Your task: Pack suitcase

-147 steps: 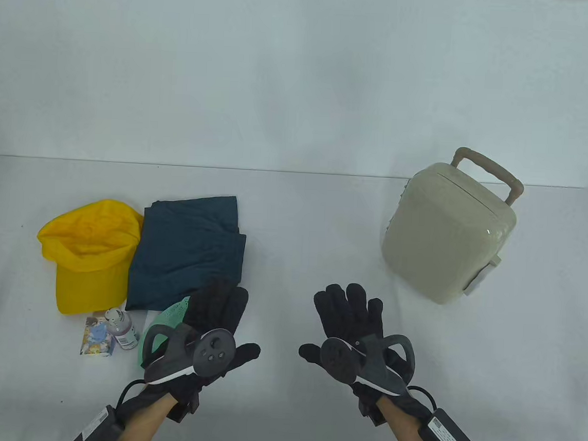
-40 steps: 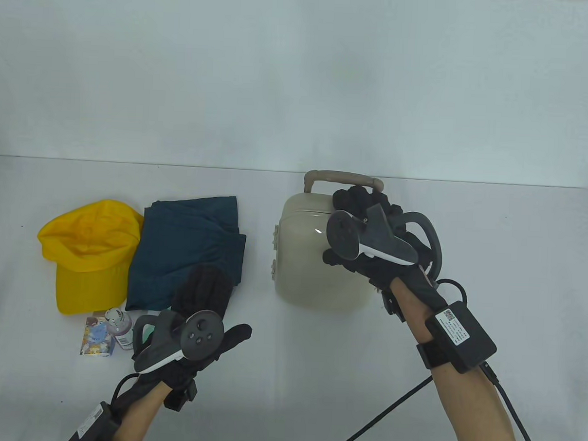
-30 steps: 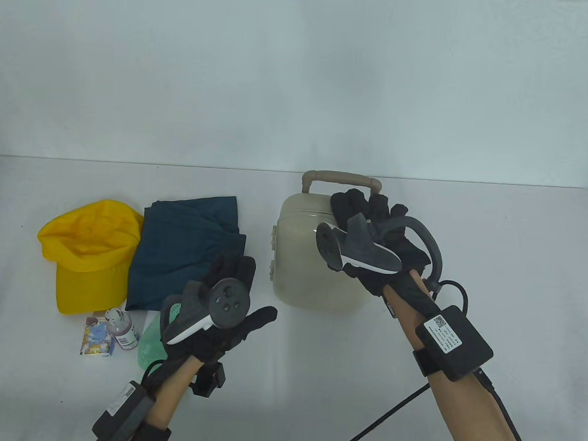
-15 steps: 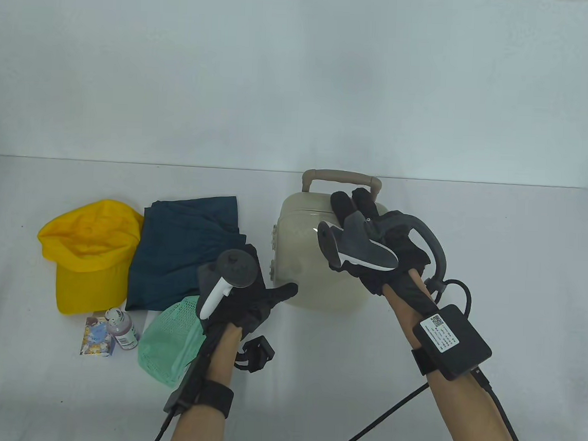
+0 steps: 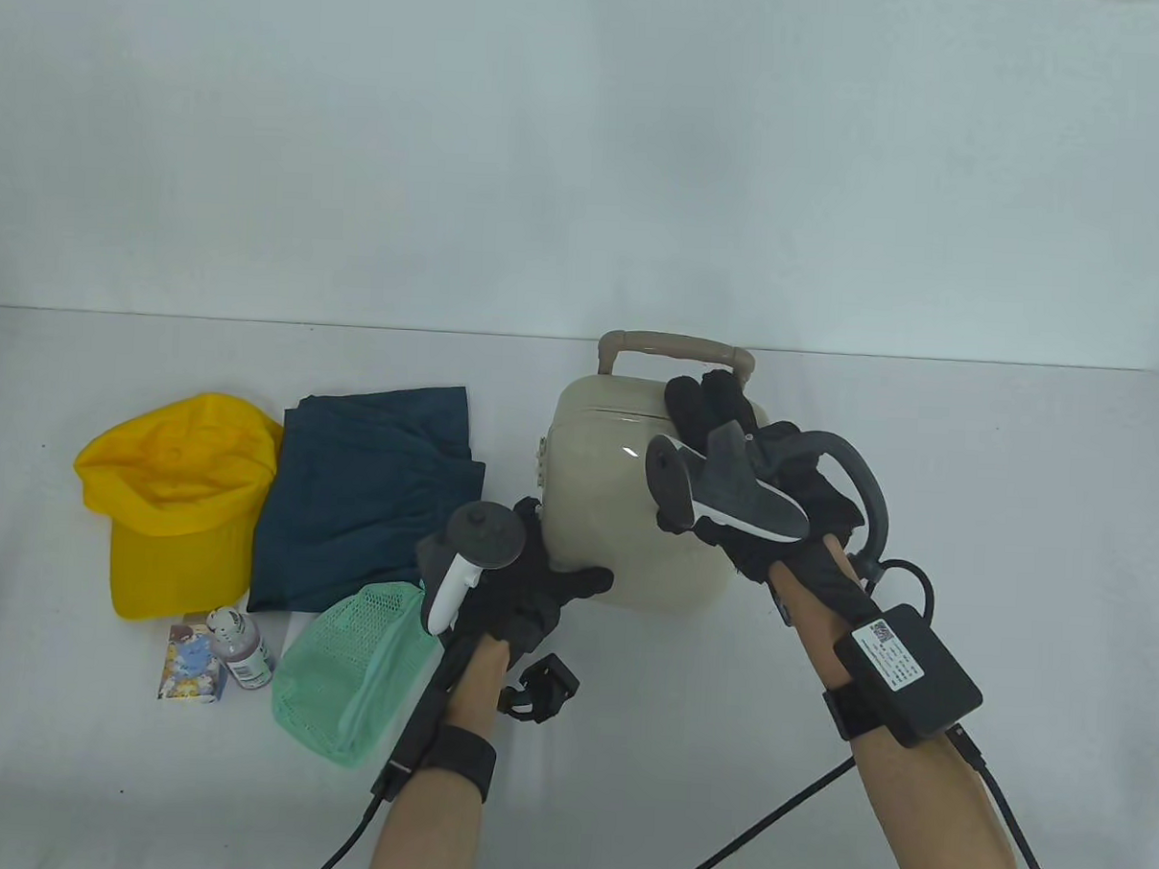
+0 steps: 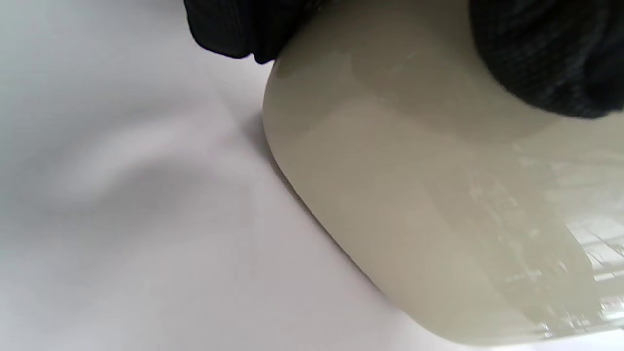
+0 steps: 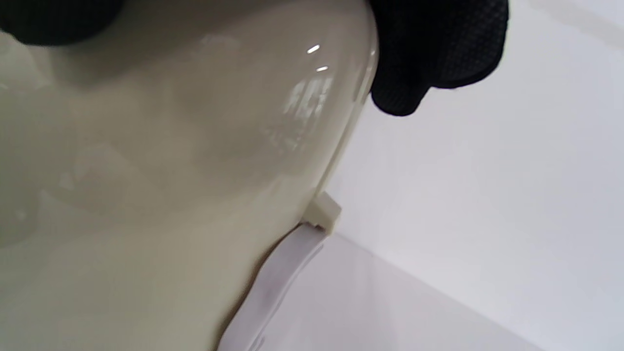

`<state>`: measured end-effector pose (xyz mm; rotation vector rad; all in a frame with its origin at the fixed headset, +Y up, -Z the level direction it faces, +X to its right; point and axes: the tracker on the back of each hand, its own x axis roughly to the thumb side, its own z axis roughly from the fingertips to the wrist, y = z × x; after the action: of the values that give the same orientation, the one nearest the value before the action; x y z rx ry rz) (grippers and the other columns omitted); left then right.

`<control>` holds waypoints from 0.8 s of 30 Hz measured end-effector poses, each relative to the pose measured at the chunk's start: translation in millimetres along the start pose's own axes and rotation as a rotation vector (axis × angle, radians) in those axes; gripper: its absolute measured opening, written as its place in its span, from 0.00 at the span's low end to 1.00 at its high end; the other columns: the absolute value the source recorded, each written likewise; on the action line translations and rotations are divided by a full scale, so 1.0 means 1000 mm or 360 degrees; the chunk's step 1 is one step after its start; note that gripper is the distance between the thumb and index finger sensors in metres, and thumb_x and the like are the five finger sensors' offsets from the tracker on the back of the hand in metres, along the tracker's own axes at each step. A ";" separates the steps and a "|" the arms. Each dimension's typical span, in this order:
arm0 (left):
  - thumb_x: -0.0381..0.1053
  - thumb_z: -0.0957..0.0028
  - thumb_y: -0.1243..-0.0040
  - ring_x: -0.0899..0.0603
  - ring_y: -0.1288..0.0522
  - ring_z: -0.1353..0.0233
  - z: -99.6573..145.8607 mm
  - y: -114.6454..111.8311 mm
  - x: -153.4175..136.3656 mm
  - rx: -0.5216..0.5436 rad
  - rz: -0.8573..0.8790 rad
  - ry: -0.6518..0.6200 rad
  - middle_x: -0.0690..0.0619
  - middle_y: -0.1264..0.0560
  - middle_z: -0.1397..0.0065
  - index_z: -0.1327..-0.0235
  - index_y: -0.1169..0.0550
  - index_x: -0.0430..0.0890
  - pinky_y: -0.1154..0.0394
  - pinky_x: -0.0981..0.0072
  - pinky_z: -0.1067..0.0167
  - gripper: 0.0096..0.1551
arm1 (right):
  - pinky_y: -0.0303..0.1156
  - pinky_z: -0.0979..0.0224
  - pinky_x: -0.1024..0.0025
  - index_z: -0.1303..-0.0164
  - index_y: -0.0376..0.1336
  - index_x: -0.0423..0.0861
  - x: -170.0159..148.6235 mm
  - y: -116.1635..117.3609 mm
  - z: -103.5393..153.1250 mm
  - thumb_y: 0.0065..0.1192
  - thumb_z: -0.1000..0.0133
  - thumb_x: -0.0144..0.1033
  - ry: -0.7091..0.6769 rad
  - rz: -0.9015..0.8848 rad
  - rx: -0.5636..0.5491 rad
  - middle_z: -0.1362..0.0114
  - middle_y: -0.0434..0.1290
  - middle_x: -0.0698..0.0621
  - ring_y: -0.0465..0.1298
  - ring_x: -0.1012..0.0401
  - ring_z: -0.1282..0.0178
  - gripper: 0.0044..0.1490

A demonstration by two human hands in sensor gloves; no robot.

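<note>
The beige hard suitcase (image 5: 606, 484) stands shut at the middle of the table, its tan handle (image 5: 674, 347) towards the back. My right hand (image 5: 719, 431) grips its upper right edge; in the right wrist view the fingers (image 7: 434, 48) wrap round the shell (image 7: 170, 170). My left hand (image 5: 554, 573) holds its lower left corner; in the left wrist view the fingers (image 6: 234, 29) press on the shell (image 6: 438, 204). A yellow cap (image 5: 174, 494), a folded dark teal garment (image 5: 366, 483), a green mesh pouch (image 5: 349, 664), a small bottle (image 5: 239, 645) and a small printed packet (image 5: 190, 677) lie to the left.
The white table (image 5: 1017, 530) runs to a pale back wall. The suitcase's latches (image 5: 540, 457) face the garment. A white tag (image 7: 278, 282) hangs at the suitcase's side. My right arm's cable (image 5: 764, 817) trails over the table's front.
My right hand brought the suitcase from the right to the middle. My left hand moved right off the mesh pouch to the suitcase's lower left corner. The suitcase shifted slightly right.
</note>
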<state>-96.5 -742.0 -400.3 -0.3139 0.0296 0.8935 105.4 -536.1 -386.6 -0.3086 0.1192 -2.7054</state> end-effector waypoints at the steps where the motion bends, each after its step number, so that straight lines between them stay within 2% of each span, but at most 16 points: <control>1: 0.69 0.66 0.34 0.36 0.41 0.14 0.001 0.002 0.002 0.0005 -0.0018 -0.0008 0.46 0.55 0.14 0.22 0.63 0.48 0.38 0.49 0.19 0.73 | 0.74 0.29 0.45 0.17 0.30 0.52 -0.003 0.001 0.002 0.51 0.59 0.78 0.0015 -0.0033 -0.0028 0.09 0.45 0.47 0.78 0.40 0.29 0.71; 5: 0.69 0.65 0.35 0.35 0.41 0.14 0.012 0.021 0.019 0.0066 -0.0022 -0.0086 0.46 0.54 0.14 0.21 0.61 0.48 0.38 0.47 0.20 0.71 | 0.74 0.28 0.46 0.16 0.32 0.52 -0.025 0.002 0.008 0.50 0.59 0.78 0.0109 -0.0224 -0.0078 0.09 0.47 0.48 0.78 0.41 0.29 0.70; 9: 0.71 0.65 0.35 0.35 0.44 0.14 0.030 0.051 0.047 0.0166 -0.0121 -0.0215 0.46 0.54 0.14 0.20 0.60 0.49 0.40 0.35 0.22 0.71 | 0.74 0.29 0.47 0.15 0.34 0.50 -0.054 0.002 0.023 0.47 0.57 0.79 0.0201 -0.0498 -0.0120 0.09 0.48 0.47 0.79 0.42 0.30 0.69; 12: 0.72 0.64 0.36 0.34 0.45 0.15 0.047 0.072 0.075 0.0260 -0.0238 -0.0320 0.46 0.53 0.14 0.19 0.60 0.50 0.41 0.32 0.23 0.71 | 0.75 0.30 0.48 0.15 0.34 0.48 -0.075 0.013 0.039 0.45 0.56 0.79 0.0278 -0.0774 -0.0130 0.10 0.50 0.45 0.79 0.42 0.32 0.68; 16: 0.74 0.64 0.37 0.35 0.45 0.14 0.063 0.089 0.109 0.0341 -0.0420 -0.0429 0.47 0.51 0.13 0.18 0.57 0.52 0.42 0.28 0.24 0.69 | 0.76 0.32 0.49 0.15 0.34 0.46 -0.089 0.047 0.060 0.41 0.54 0.80 0.0379 -0.1152 -0.0112 0.11 0.51 0.43 0.80 0.43 0.34 0.68; 18: 0.74 0.64 0.37 0.35 0.45 0.14 0.067 0.092 0.128 0.0350 -0.0555 -0.0479 0.48 0.50 0.13 0.17 0.55 0.54 0.43 0.26 0.25 0.67 | 0.76 0.32 0.49 0.15 0.32 0.45 -0.089 0.073 0.070 0.39 0.53 0.80 0.0421 -0.1364 -0.0062 0.11 0.51 0.42 0.80 0.43 0.34 0.68; 24: 0.77 0.63 0.41 0.35 0.40 0.15 0.053 0.081 0.160 0.0260 -0.0969 -0.0416 0.46 0.44 0.14 0.16 0.50 0.54 0.42 0.25 0.26 0.64 | 0.76 0.33 0.49 0.16 0.27 0.40 -0.070 0.144 0.083 0.39 0.50 0.78 0.0431 -0.1821 0.0208 0.12 0.49 0.37 0.80 0.42 0.35 0.70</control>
<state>-63.9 -558.4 -395.4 -0.0407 -0.2241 0.3179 243.8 -641.9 -338.3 0.0896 -0.2376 -3.8507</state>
